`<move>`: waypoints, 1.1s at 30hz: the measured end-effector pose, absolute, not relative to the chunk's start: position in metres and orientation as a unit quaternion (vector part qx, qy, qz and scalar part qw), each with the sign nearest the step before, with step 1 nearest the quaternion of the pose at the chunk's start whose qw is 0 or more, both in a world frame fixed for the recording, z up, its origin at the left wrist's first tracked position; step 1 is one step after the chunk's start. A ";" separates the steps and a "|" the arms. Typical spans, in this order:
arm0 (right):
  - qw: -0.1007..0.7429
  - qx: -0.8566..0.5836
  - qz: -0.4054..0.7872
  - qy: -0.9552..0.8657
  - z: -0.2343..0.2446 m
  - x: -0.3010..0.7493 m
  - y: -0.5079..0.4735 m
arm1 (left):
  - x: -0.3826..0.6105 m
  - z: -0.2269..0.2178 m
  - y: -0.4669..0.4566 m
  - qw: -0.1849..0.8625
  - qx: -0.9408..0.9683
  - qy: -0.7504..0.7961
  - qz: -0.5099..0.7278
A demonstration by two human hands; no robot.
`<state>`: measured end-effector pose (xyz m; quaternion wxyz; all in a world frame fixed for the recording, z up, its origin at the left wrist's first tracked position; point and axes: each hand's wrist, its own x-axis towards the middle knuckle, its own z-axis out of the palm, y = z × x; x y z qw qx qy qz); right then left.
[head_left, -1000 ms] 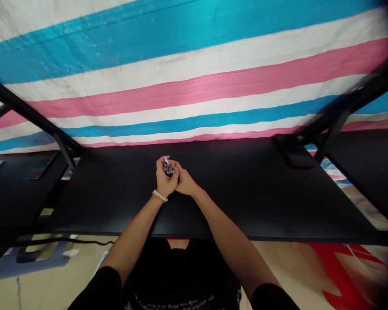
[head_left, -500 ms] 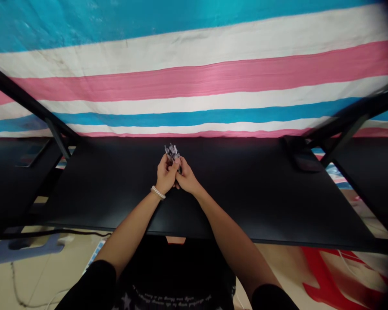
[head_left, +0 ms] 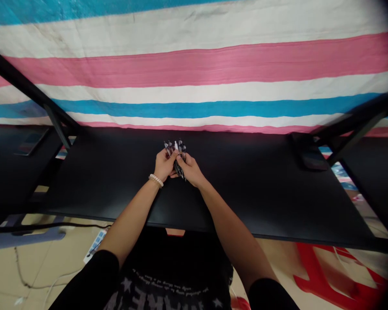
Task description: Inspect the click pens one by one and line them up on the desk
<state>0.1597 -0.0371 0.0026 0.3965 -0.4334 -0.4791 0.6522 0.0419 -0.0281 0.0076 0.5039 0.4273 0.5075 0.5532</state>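
Both of my hands meet over the middle of a black table (head_left: 245, 189). My left hand (head_left: 163, 165), with a pearl bracelet on the wrist, and my right hand (head_left: 190, 170) are both closed around a bundle of dark pens (head_left: 176, 150). The pen ends fan out above my fingers, tipped slightly away from me. The lower ends of the pens show between my two hands.
A striped pink, white and blue cloth (head_left: 194, 73) hangs behind the table. A dark flat object (head_left: 307, 157) lies at the table's far right. Black frame bars (head_left: 26, 90) run on both sides. A red stool (head_left: 336, 280) and a power strip (head_left: 95, 245) are on the floor.
My hands have moved a little farther from me and loosened, so the pens now stick out and spread above my fingers. The camera has tilted down.
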 end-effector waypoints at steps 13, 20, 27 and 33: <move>0.276 -0.607 0.367 -0.649 0.020 0.179 -0.038 | 0.029 -0.015 -0.023 0.264 0.643 0.573 0.434; 0.281 -0.627 0.305 -0.660 0.011 0.185 -0.039 | 0.027 -0.014 -0.025 0.177 0.711 0.562 0.384; 0.239 -0.613 0.396 -0.641 0.026 0.195 -0.047 | 0.025 -0.009 -0.021 0.181 0.730 0.525 0.399; 0.253 -0.610 0.427 -0.618 0.034 0.205 -0.049 | 0.031 -0.008 -0.010 0.171 0.731 0.553 0.362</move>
